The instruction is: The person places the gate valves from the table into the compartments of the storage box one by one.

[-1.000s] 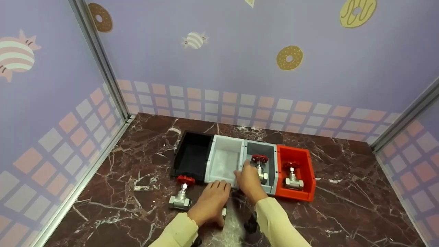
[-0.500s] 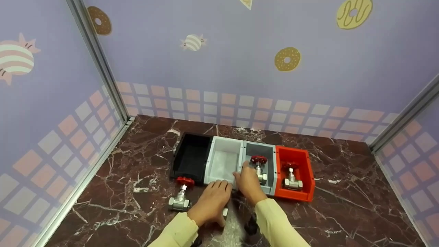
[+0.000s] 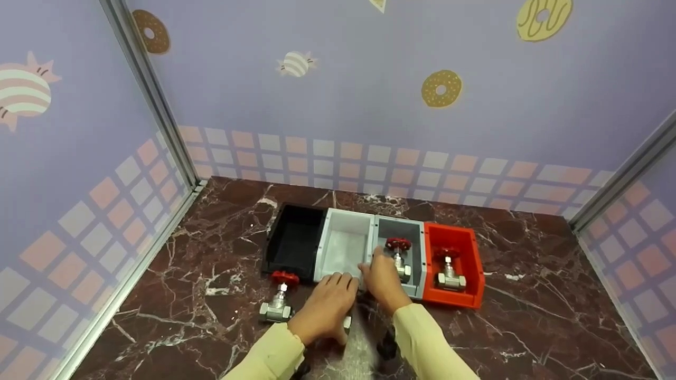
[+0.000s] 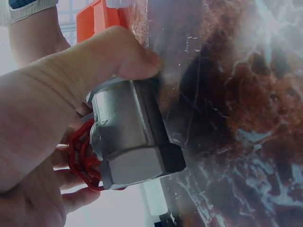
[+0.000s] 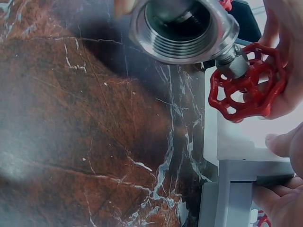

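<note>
My left hand [image 3: 327,309] grips a steel valve [image 4: 128,127] in front of the white bin. Its thumb lies across the metal body, and its fingers curl round the red handwheel [image 5: 251,85]. In the head view that hand hides most of the valve. My right hand [image 3: 384,277] straddles the wall between the white bin [image 3: 346,248] and the grey bin [image 3: 406,229], thumb on the white side and fingers on the grey side, pinching it. Inside the grey bin stands another red-wheeled valve [image 3: 400,264], just right of the fingers.
A black bin [image 3: 296,237] adjoins the white one on the left. The red bin [image 3: 478,264] at the right end contains a valve [image 3: 450,277]. Another valve [image 3: 277,309] stands on the marbled table [image 3: 185,295], left of my left hand. Patterned panels enclose the back and sides.
</note>
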{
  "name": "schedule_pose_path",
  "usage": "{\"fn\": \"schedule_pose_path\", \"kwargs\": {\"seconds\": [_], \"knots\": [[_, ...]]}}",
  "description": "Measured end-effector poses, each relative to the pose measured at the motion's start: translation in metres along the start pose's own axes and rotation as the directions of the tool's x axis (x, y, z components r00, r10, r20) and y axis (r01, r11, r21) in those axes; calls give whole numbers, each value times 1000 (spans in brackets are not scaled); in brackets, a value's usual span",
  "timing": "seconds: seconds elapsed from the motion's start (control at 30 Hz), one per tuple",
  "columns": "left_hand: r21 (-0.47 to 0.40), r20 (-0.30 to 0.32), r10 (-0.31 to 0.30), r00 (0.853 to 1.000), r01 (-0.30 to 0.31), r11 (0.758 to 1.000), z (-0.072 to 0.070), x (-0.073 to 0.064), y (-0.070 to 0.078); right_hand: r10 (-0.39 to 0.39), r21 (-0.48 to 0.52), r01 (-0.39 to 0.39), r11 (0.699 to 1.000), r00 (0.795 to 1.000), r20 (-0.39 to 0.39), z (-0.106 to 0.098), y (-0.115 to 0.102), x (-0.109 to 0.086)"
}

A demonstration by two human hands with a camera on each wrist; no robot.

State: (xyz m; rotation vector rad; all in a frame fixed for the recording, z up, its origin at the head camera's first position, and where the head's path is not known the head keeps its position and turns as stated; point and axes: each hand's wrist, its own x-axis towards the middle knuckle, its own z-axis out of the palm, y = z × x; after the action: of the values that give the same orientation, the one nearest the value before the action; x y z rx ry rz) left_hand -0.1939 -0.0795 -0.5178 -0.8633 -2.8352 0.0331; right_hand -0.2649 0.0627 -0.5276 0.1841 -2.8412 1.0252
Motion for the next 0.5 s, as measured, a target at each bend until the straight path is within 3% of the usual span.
{"fn": "schedule_pose_path", "kwargs": {"seconds": [0.37, 0.5], "knots": [[-18, -11, -3, 1000, 3, 1000, -8, 4, -4, 23, 3, -23, 1000, 1000, 16, -1, 1, 0], [-5, -3, -14, 1000, 14, 1000, -12, 6, -6, -6, 4, 6, 1000, 1000, -4, -1, 1, 0]]}}
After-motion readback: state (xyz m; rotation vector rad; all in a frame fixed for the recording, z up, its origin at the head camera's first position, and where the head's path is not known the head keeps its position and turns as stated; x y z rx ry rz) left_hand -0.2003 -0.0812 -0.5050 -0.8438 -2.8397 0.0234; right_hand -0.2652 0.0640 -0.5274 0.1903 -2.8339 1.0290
